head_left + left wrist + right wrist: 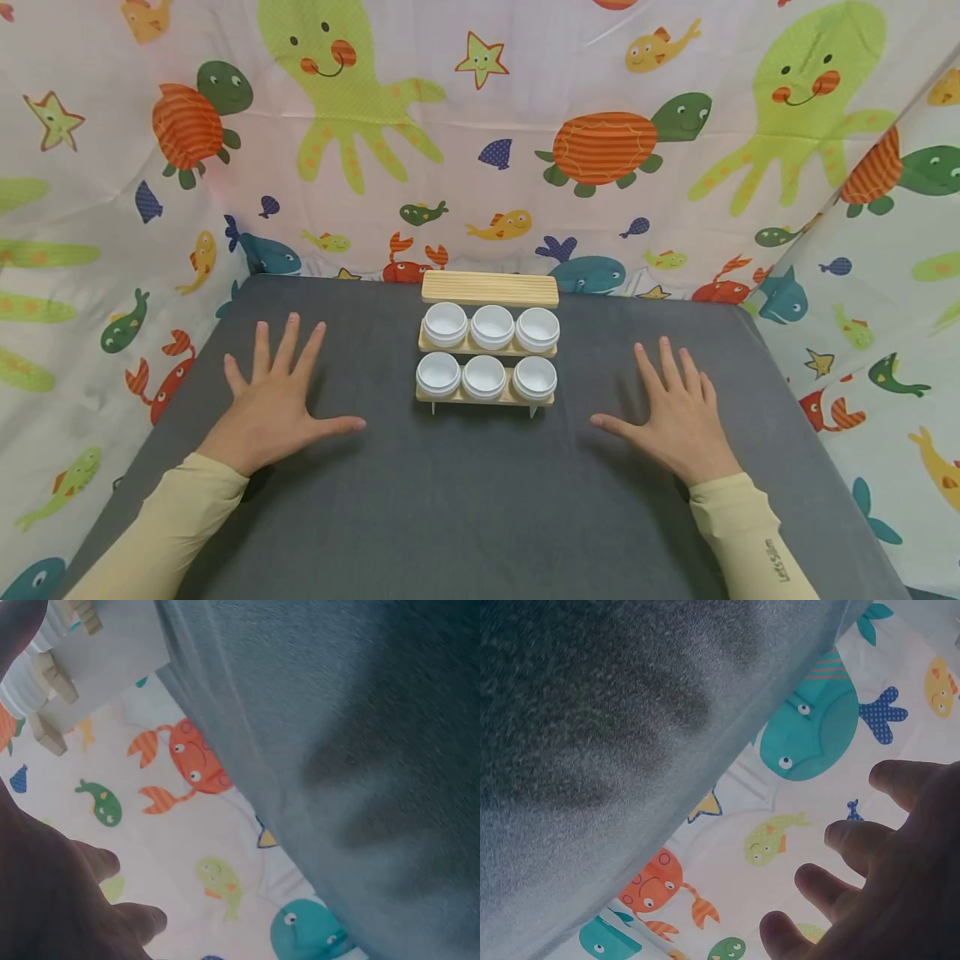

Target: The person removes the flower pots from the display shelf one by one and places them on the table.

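Several white cups [483, 377] stand in two rows on a tiered wooden rack [489, 288] at the middle of the table's far part. To its left, my left hand [277, 404] is spread above the table, palm down, holding nothing. My right hand [675, 417] is spread in the same way to the rack's right, apart from it. In the left wrist view, parts of the white cups [22, 690] and rack show at the upper left, with my left hand [67, 900] below. The right wrist view has my right hand's fingers [829, 892] extended, touching nothing.
A dark grey cloth-covered table [465, 508] lies under both hands. Behind and at both sides hangs a pale curtain [465, 108] printed with sea animals, meeting the table's far edge just behind the rack.
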Demonstrator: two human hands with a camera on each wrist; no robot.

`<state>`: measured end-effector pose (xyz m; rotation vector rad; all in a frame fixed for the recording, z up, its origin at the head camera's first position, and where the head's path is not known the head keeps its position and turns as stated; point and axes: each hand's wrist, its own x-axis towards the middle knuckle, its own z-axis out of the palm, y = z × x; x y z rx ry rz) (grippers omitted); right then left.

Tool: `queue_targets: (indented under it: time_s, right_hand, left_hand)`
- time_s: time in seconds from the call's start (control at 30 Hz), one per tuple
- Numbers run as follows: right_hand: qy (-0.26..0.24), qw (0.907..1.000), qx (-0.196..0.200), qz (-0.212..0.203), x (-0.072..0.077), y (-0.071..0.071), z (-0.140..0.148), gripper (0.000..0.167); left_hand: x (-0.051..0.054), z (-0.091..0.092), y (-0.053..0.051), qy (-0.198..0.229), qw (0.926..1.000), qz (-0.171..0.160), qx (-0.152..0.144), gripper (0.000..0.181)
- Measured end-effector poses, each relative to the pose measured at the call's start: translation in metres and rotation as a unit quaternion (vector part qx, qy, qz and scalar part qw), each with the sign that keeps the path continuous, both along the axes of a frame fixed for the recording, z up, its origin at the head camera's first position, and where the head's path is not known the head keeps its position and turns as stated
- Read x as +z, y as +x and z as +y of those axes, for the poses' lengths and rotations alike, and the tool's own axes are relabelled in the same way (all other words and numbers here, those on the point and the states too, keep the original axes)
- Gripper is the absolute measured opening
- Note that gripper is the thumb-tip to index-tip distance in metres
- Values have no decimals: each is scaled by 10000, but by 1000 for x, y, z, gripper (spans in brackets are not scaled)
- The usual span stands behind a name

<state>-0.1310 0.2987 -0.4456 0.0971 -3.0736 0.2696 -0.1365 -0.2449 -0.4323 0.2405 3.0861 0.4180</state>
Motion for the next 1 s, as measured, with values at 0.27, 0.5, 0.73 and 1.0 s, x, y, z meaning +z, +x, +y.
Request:
queue_targets:
  time_s: [0.27,0.5,0.73,1.0]
  right_hand:
    - [-106,9999,23,77,2,-1,-5,133]
    - [-176,9998,15,87,4,-2,-11,131]
    - [-260,9996,44,63,6,-2,-18,129]
    - [-724,9947,278,681,10,-8,-29,118]
  left_hand:
    - [4,21,-5,439,9988,-45,-187,148]
    - [5,41,-15,942,9950,102,-324,145]
    - [7,62,-26,1138,9920,216,-499,137]
    - [8,78,-28,1580,9858,77,-565,119]
